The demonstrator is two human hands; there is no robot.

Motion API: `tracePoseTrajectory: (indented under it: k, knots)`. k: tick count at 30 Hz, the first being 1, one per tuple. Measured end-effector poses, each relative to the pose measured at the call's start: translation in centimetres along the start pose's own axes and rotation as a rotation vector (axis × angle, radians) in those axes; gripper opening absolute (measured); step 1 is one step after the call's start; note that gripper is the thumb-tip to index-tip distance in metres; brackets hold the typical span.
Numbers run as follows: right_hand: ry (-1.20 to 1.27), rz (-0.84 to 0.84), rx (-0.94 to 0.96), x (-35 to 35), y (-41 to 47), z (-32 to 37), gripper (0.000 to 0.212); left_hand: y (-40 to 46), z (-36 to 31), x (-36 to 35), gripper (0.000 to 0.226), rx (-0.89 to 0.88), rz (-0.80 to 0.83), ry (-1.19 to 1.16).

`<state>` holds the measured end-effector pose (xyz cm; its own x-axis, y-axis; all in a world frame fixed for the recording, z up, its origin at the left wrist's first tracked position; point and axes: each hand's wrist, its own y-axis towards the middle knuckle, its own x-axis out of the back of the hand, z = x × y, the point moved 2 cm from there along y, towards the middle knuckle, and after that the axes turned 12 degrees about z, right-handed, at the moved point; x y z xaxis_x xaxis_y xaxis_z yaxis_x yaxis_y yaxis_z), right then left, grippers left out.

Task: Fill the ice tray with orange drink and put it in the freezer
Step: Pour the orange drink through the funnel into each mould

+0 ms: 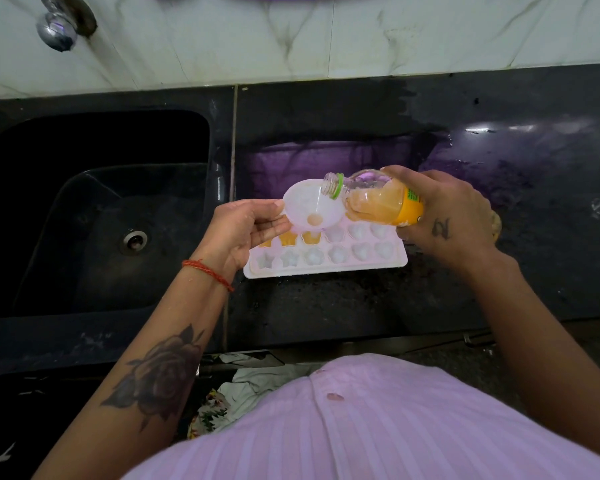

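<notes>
A pale pink ice tray [326, 268] with star and flower moulds lies on the dark counter. Three moulds in its far row at the left hold orange drink; the others look white. My left hand [243, 230] pinches a white funnel [309, 206] by its rim, and its spout stands over the third filled mould. My right hand [447, 216] grips a clear bottle of orange drink [378, 199]. The bottle is tipped on its side with its open mouth over the funnel. A little orange sits at the funnel's bottom.
A deep black sink [94, 216] with a drain lies to the left of the tray. A chrome tap [56, 26] sticks out of the marble wall above it. The counter [499, 161] to the right is wet and shiny. Its front edge runs just below the tray.
</notes>
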<state>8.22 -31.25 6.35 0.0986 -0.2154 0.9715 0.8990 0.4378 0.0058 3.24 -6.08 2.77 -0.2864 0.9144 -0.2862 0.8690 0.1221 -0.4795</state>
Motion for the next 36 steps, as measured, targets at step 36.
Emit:
tracePoseTrajectory:
  k: [36]
  knots:
    - [-0.154,-0.039,-0.009,0.5,-1.3,-3.0,0.070,0.9,1.3,-3.1,0.006,0.034,0.011,0.028]
